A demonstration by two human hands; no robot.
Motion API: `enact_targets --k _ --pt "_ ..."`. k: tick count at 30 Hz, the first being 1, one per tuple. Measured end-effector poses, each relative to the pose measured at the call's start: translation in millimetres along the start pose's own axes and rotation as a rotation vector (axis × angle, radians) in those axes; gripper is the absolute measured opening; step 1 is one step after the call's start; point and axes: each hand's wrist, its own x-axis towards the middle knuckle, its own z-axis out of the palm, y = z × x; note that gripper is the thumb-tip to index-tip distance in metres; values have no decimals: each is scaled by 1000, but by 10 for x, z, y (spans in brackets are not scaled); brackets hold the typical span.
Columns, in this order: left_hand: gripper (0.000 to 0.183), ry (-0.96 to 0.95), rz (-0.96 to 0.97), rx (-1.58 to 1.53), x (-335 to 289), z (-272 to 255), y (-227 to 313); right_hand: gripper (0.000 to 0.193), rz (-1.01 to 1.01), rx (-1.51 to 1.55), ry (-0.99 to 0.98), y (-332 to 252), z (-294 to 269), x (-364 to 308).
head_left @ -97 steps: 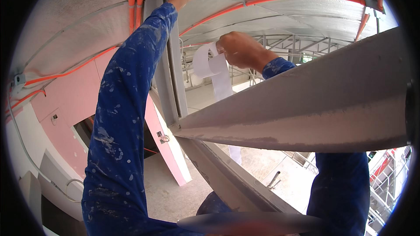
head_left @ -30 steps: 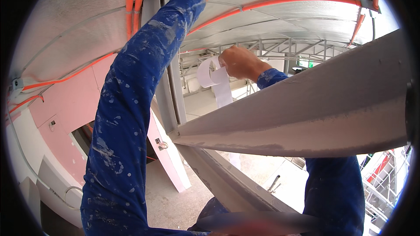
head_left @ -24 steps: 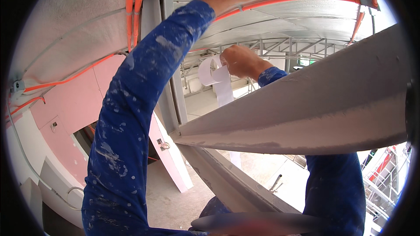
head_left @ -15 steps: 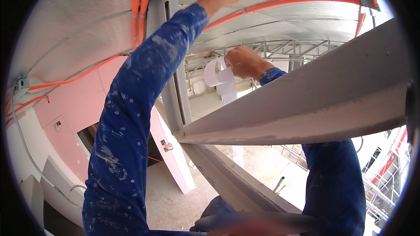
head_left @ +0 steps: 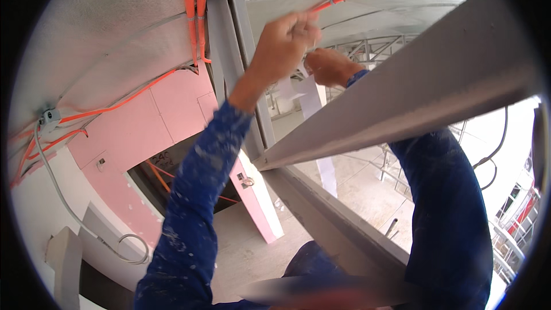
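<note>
A long strip of white paper tape (head_left: 311,100) hangs from my right hand (head_left: 332,68), whose fingers are closed on it. The strip has a loose curl beside that hand. It passes behind the grey steel beam, and its lower end shows below. My left hand (head_left: 284,44) is raised just to the left of my right hand, close to its fingers. Its fingers are curled together and slightly blurred; what they hold, if anything, cannot be made out. Both arms are in blue sleeves, and white spots mark the left one. My right forearm passes behind the beam.
The grey steel beam (head_left: 413,74) crosses close in front and meets a grey upright post (head_left: 249,51). Another beam (head_left: 336,224) slants down toward me. Orange conduits (head_left: 195,11) run along the foil-lined ceiling. Pink wall panels (head_left: 138,115) stand at left, with the floor far below.
My left hand has come down from near the ceiling to beside my right hand, fingers now curled. My right hand stays on the paper tape. The whole view has shifted slightly.
</note>
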Motion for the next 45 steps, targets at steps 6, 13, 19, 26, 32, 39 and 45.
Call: enact_targets --k 6,13,19,26,32,39,45 --pt "66 4 -388 -463 -1221 487 -107 25 70 -161 17 28 -28 20" --pt "93 31 -351 -303 -1205 559 -51 20 -31 -176 107 -55 11 39" --pt "88 33 -336 -215 -1204 549 -175 20 27 -199 110 52 -116 -172" --pt "90 92 -296 -8 -1165 533 -178 23 58 -312 413 94 -108 -1057" --pt "75 151 -325 -239 -1160 596 -296 25 180 -381 498 -107 225 -1134" --pt "65 174 -351 -350 -1239 611 -79 25 210 -332 534 -262 254 -1298" --pt "66 87 -379 -307 -1230 560 -59 25 246 -339 245 -348 366 -1403"
